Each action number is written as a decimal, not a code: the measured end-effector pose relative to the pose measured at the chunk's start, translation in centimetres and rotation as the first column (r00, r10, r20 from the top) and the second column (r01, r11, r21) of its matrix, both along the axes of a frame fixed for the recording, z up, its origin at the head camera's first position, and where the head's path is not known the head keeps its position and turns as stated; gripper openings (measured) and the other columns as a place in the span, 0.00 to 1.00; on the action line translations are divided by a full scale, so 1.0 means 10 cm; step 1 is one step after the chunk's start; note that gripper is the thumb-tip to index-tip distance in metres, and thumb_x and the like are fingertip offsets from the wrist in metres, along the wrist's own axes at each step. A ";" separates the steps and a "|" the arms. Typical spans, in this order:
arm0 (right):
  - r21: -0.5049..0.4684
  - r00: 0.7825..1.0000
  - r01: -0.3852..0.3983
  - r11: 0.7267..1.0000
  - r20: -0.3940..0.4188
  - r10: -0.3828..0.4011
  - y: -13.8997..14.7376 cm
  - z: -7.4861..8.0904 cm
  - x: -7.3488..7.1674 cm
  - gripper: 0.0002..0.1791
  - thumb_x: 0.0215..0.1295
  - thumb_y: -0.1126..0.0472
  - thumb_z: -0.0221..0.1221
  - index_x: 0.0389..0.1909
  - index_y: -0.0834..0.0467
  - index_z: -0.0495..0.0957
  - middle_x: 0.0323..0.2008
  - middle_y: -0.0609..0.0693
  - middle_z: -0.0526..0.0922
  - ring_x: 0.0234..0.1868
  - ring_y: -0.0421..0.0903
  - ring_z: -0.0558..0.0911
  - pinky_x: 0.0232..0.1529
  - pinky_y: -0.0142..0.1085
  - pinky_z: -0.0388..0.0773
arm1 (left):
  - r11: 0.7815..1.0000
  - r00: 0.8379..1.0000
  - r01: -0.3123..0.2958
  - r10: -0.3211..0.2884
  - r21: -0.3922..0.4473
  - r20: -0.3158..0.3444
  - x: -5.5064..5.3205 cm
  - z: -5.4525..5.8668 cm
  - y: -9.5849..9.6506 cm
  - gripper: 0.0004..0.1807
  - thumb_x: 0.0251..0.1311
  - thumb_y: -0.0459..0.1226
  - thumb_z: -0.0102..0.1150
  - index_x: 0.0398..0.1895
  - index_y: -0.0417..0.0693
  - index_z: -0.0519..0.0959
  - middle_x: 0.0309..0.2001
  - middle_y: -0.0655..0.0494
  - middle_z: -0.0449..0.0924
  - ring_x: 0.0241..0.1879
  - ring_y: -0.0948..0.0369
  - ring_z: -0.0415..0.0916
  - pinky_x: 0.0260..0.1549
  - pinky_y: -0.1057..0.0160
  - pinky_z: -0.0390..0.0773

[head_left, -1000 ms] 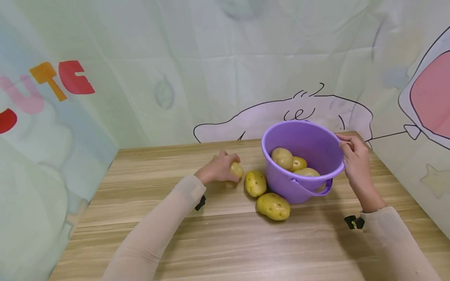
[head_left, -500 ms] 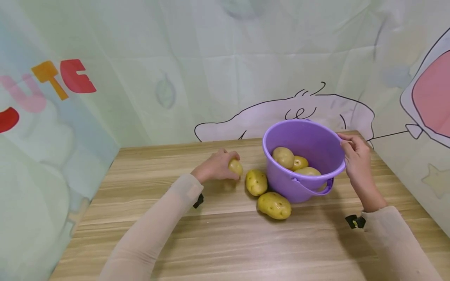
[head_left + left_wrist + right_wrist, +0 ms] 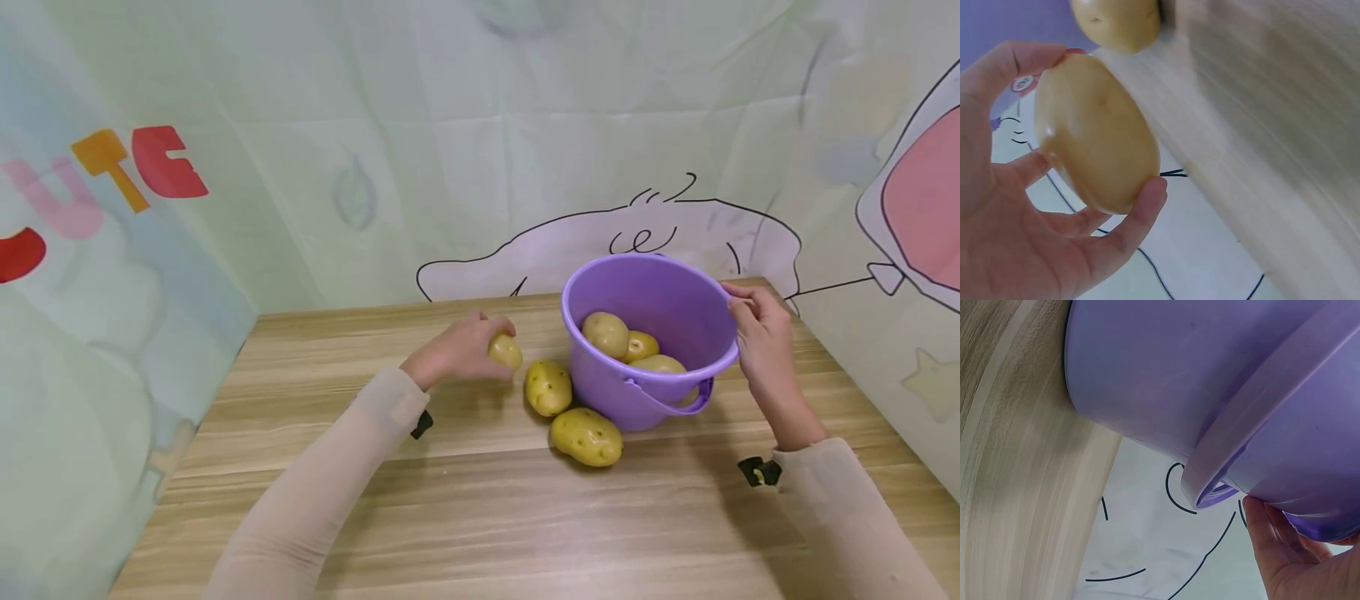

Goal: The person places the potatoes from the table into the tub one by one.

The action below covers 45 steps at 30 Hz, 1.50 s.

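Observation:
My left hand [image 3: 467,348] grips a yellow potato [image 3: 1094,134] between thumb and fingers, left of the bucket. In the left wrist view the thumb is at one end of it and the fingertips at the other. My right hand [image 3: 767,337] pinches the rim of a purple bucket [image 3: 611,396] on its right side. Inside the bucket lie several potatoes, one of them a pale potato [image 3: 606,334] near the left wall. Outside, a yellow potato [image 3: 548,388] is beside the bucket's left foot, and a larger potato [image 3: 587,437] lies in front of it.
The bucket stands on a wooden table [image 3: 450,525] near its back right. Its handle [image 3: 671,407] hangs down at the front. A printed cloth [image 3: 375,150] hangs behind the table, with more at both sides.
The left hand, holding the potato, has barely moved; the potato shows slightly further right in its grip. The right hand still holds the rim. The whole view has shifted a little.

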State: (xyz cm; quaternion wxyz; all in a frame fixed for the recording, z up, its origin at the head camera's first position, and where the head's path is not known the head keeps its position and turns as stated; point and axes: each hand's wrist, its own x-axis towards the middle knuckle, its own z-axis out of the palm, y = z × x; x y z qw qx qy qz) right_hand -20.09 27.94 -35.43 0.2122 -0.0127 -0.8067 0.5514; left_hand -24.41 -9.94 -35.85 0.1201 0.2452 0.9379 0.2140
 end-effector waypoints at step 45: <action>0.006 1.000 0.003 1.000 -0.006 -0.002 0.00 0.01 0.00 0.20 0.77 0.60 0.47 0.60 0.67 0.75 0.34 0.34 0.80 0.32 0.35 0.80 0.31 0.24 0.77 | 0.996 0.985 0.087 -0.086 0.005 -0.147 0.47 0.85 0.19 0.33 0.53 0.52 0.64 0.65 0.63 0.72 0.55 0.49 0.65 0.44 0.55 0.71 0.34 0.58 0.77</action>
